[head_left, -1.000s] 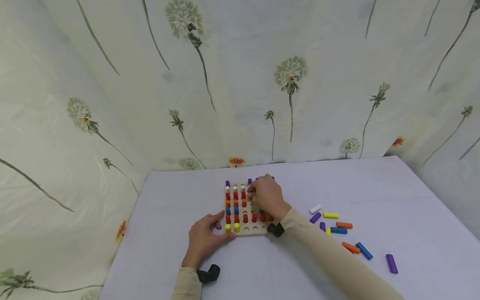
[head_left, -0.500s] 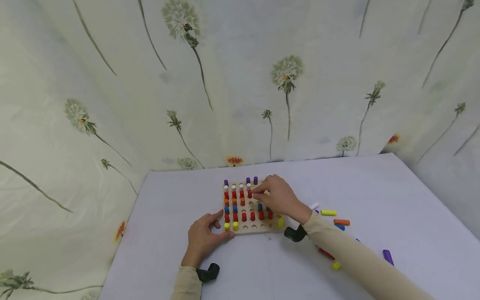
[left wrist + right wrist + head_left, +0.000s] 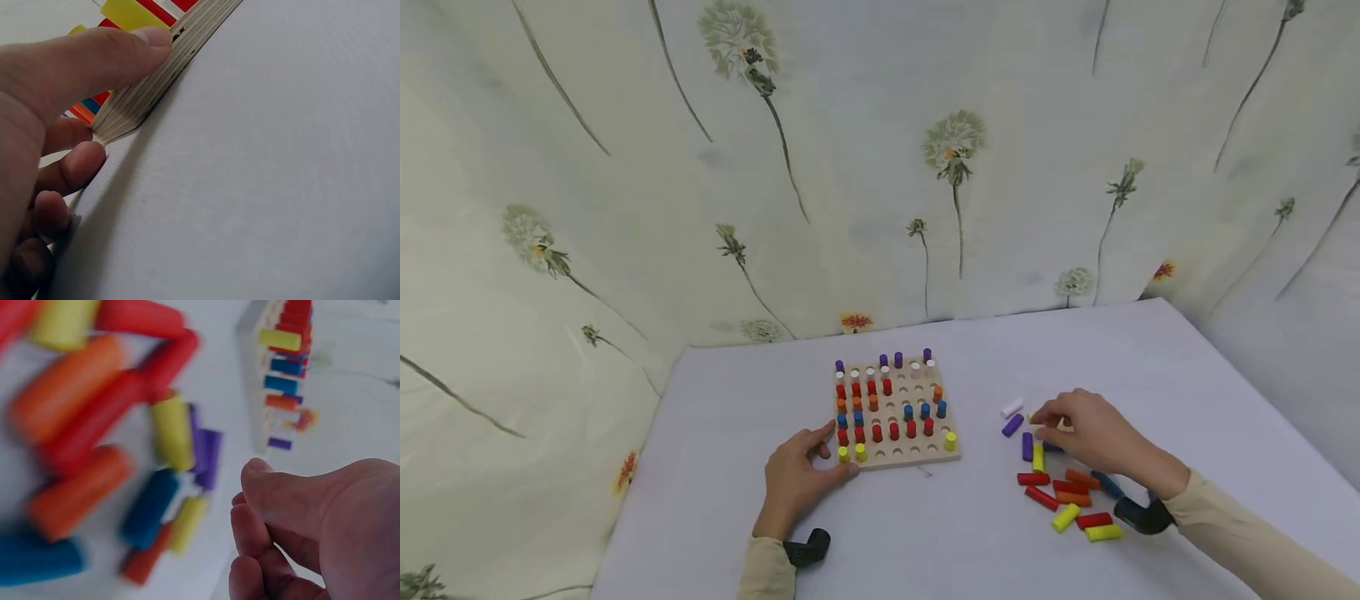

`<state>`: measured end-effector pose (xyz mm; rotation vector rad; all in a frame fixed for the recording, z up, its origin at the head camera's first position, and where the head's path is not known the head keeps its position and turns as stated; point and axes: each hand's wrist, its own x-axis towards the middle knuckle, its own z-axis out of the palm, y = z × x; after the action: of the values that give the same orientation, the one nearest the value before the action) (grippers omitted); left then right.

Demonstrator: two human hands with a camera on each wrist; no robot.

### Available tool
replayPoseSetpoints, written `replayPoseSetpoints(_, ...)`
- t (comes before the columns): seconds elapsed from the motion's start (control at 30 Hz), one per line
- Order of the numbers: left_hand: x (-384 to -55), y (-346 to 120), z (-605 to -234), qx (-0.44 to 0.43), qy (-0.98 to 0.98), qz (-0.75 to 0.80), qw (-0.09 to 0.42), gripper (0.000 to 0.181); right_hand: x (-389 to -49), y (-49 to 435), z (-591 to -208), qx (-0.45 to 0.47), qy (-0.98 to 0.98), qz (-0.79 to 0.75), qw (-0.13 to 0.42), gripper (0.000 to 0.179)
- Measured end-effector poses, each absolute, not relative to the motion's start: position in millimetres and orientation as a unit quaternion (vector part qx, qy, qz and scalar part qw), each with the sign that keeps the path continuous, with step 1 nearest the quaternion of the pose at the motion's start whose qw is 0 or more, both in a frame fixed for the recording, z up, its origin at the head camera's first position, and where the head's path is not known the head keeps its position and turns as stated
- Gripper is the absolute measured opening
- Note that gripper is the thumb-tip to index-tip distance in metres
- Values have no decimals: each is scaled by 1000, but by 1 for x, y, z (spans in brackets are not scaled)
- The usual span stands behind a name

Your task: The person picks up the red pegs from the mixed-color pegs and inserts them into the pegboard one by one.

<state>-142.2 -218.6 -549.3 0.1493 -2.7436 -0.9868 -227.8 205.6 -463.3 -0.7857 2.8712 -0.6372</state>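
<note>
A wooden pegboard [image 3: 898, 461] stands on the table with coloured pegs upright in rows and several bare holes. At its near-left corner, my left hand [image 3: 796, 482] grips the board; in the left wrist view the thumb [image 3: 119, 56] lies along the edge and the index finger touches the side. My right hand [image 3: 1093, 433] hovers over loose pegs to the right, fingers loosely bent and holding nothing in the right wrist view. Beneath and around it lie a purple peg [image 3: 1012, 425], a yellow peg [image 3: 1065, 517], and a red peg [image 3: 1033, 479]. Some pegs are hidden behind this hand.
A white peg [image 3: 1012, 408] lies at the far end of the loose pegs. The pale table [image 3: 760, 383] meets a flower-printed curtain [image 3: 865, 167] behind the board. Each wrist wears a black camera mount.
My right hand has let go of a red peg, now upright in the board's red row, and moved right to the loose pegs. My left hand has stayed at the board's corner.
</note>
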Motion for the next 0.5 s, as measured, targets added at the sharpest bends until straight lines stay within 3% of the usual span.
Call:
replayPoseSetpoints(0.2, -143, -221, -548, 48, -934, -337, 108, 78, -202, 242, -475, -215, 955, -200, 40, 16)
replayPoseSetpoints(0.5, -145, -217, -551, 52, -932, -343, 104, 79, -174, 225, -495, -229, 950, -201, -66, 27)
